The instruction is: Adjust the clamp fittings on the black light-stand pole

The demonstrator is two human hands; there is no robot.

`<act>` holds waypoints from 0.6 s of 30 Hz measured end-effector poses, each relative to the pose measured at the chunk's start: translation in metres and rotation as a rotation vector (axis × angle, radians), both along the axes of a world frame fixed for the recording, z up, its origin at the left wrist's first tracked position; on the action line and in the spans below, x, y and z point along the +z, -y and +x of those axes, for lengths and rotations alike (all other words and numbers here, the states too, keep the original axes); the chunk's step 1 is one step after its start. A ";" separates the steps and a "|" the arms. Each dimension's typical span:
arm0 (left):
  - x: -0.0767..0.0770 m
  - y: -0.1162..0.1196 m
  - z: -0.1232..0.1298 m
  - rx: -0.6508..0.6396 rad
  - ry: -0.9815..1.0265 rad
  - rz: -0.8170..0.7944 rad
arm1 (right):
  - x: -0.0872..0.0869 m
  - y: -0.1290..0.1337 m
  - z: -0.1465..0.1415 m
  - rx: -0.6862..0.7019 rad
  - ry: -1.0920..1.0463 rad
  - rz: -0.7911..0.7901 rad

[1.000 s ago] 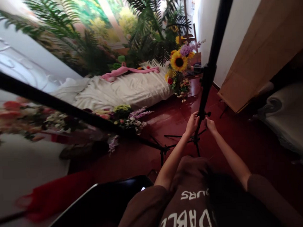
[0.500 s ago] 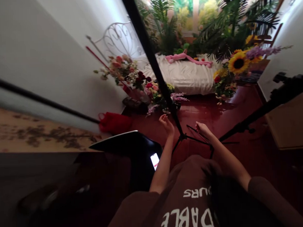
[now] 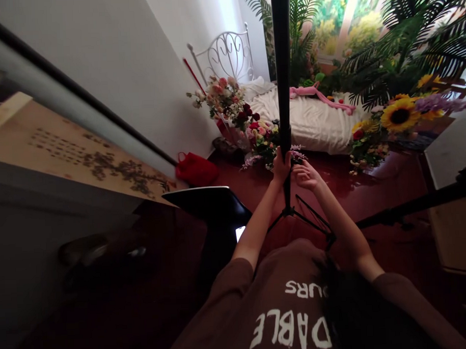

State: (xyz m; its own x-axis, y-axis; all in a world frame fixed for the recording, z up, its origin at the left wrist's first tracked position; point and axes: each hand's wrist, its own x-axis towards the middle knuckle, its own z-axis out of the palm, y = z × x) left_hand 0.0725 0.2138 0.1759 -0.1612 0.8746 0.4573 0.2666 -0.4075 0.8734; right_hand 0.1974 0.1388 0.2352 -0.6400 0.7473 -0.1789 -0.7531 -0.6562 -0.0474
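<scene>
A black tripod stand rises upright in front of me. My left hand is wrapped round its pole, a little above the point where the legs spread. Just to the right of the pole is my right hand, its fingers loosely bent and slightly apart, the tips close to the pole. Nothing shows in that hand, and whether it touches the pole is hard to tell. The thin stand legs reach down towards my lap over a dark red floor.
Left of me are a black seat-like thing, a lit phone, a red bag and a printed panel. Another black pole slants in from the right. Ahead are flowers, a cloth-covered bed and sunflowers.
My left hand has moved up and taken hold of the pole. My right hand has come left beside it, its fingers loosening. The stand now looks upright, as the view has turned.
</scene>
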 end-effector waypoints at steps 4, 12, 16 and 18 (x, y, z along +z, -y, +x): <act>-0.001 0.000 0.002 0.053 -0.021 0.014 | 0.002 -0.011 -0.002 0.028 0.033 0.032; -0.001 -0.001 0.001 0.055 -0.041 0.032 | 0.008 -0.013 0.010 -0.286 1.198 0.605; -0.001 -0.002 0.003 0.029 0.003 0.043 | 0.022 -0.021 0.005 -0.644 1.652 0.925; -0.001 -0.006 0.004 0.004 0.024 0.061 | 0.028 -0.030 -0.009 -0.711 1.808 1.060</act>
State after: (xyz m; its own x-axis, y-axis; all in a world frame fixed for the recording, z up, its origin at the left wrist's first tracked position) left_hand 0.0764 0.2203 0.1750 -0.1761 0.8445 0.5058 0.2475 -0.4593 0.8531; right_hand 0.1889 0.1685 0.2633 0.0342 0.9083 0.4169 0.4595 0.3562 -0.8136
